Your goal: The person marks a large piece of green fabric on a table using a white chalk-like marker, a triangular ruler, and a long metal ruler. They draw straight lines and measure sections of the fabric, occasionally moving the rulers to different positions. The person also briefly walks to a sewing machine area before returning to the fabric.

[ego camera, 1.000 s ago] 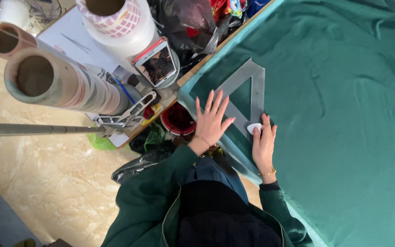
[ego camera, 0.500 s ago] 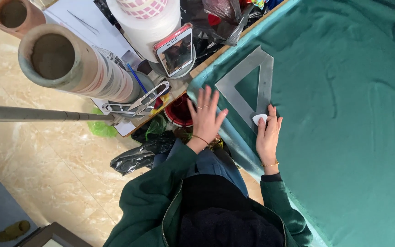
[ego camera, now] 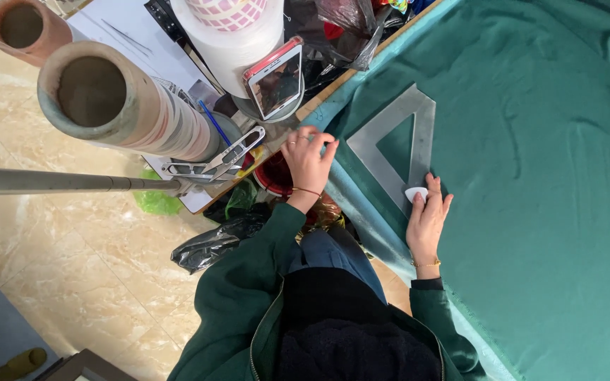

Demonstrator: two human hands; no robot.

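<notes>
Green cloth (ego camera: 531, 176) covers a table on my right. A clear triangular ruler (ego camera: 418, 127) lies flat on it near the edge. My right hand (ego camera: 426, 219) rests on the cloth by the ruler's near corner and pinches a small white piece of chalk (ego camera: 416, 193). My left hand (ego camera: 308, 161) is off the ruler, fingers curled at the cloth's edge (ego camera: 333, 106); whether it grips the cloth I cannot tell.
Two big cardboard rolls (ego camera: 107, 106) and a white roll (ego camera: 231, 35) stand at the upper left. A phone (ego camera: 275, 77), metal snips (ego camera: 234, 149), a red pot (ego camera: 275, 176) and black bags (ego camera: 213, 243) crowd the table's side. A metal pole (ego camera: 58, 182) crosses left.
My left hand has lifted off the ruler and moved left to the cloth's edge, fingers curling. The right hand stays by the ruler's corner with the chalk.
</notes>
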